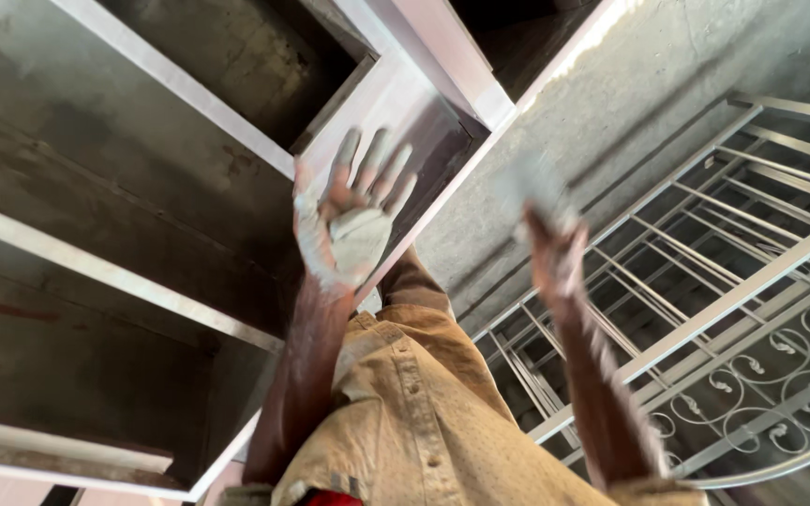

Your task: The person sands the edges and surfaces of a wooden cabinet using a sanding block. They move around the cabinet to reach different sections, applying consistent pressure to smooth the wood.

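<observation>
Fingers spread wide, the person's left hand point(351, 217) is held open against the pale edge of a metal cabinet point(396, 108), gripping nothing; its palm is caked with a pale grey paste point(360, 239) that also coats the heel of the hand and the wrist. To the right and apart from it, the right hand point(553, 245) is raised and closed around a small grey object point(534, 192), blurred by motion, so its exact kind cannot be told; it hangs in front of the grey concrete surface point(667, 84) between the cabinet and a metal grille. Both forearms are bare and streaked with pale dust, the right one more heavily. Below them shows the person's tan button shirt point(424, 412), speckled and creased, with a spot of red cloth point(335, 498) at its lower edge. The cabinet fills the left half of the view, its dark, stained compartments divided by pale shelves point(105, 267) and a pale upright frame. On the right lies the silver-painted grille point(733, 281) of straight bars, with scrollwork point(761, 394) curling along its lower part
</observation>
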`<state>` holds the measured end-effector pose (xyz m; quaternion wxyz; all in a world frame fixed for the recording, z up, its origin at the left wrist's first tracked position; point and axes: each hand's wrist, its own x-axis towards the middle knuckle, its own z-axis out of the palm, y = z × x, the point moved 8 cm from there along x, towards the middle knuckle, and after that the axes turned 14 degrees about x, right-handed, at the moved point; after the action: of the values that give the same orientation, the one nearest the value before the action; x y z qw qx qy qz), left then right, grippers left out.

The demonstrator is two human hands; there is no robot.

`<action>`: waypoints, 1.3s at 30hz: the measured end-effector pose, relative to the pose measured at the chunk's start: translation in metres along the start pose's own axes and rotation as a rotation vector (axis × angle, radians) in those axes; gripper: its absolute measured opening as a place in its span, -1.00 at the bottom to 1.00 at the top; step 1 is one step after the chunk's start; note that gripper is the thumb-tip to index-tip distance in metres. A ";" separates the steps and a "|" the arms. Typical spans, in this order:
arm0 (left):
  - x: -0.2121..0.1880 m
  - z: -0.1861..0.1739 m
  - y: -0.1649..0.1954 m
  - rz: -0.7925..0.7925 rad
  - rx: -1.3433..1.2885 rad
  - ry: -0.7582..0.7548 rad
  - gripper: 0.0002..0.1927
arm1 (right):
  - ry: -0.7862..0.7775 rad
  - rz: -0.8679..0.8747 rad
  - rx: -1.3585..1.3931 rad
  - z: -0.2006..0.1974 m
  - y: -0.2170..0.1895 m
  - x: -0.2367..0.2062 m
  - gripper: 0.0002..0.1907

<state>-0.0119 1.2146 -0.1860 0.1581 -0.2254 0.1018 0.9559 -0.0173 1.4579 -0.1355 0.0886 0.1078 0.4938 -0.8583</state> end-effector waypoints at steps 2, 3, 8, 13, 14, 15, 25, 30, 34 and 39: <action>-0.014 -0.012 0.001 -0.013 0.026 0.056 -0.09 | 0.401 0.156 -0.753 -0.035 -0.002 0.039 -0.48; -0.021 -0.017 0.000 -0.010 0.035 0.075 -0.10 | 0.354 0.154 -0.789 -0.029 -0.002 0.063 -0.55; -0.053 -0.046 0.013 0.045 0.048 0.155 -0.18 | 0.403 0.343 -1.243 -0.027 0.019 0.133 -0.48; -0.066 -0.056 0.027 0.101 0.052 0.189 -0.20 | 0.132 0.072 -1.040 0.004 0.030 0.163 -0.67; -0.067 -0.057 0.030 0.112 0.057 0.200 -0.20 | 0.099 0.070 -1.026 0.006 0.033 0.164 -0.65; -0.069 -0.058 0.031 0.116 0.053 0.205 -0.20 | 0.087 0.082 -1.053 0.006 0.036 0.165 -0.64; -0.075 -0.071 0.034 0.142 0.037 0.204 -0.21 | -0.011 0.278 -1.370 -0.042 0.050 0.153 -0.61; -0.069 -0.071 0.028 0.135 0.053 0.189 -0.18 | 0.448 0.248 -1.168 -0.061 -0.001 0.120 -0.48; -0.057 -0.057 0.012 0.114 0.146 0.199 -0.12 | 0.665 0.515 -0.669 -0.050 -0.009 0.049 -0.32; -0.039 -0.033 -0.021 0.095 0.048 0.215 -0.12 | 0.334 0.622 0.486 0.037 0.064 -0.038 -0.38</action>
<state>0.0420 1.2153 -0.1995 0.1063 -0.3178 0.1517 0.9299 0.0324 1.3964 -0.1599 0.2339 0.4068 0.2289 -0.8529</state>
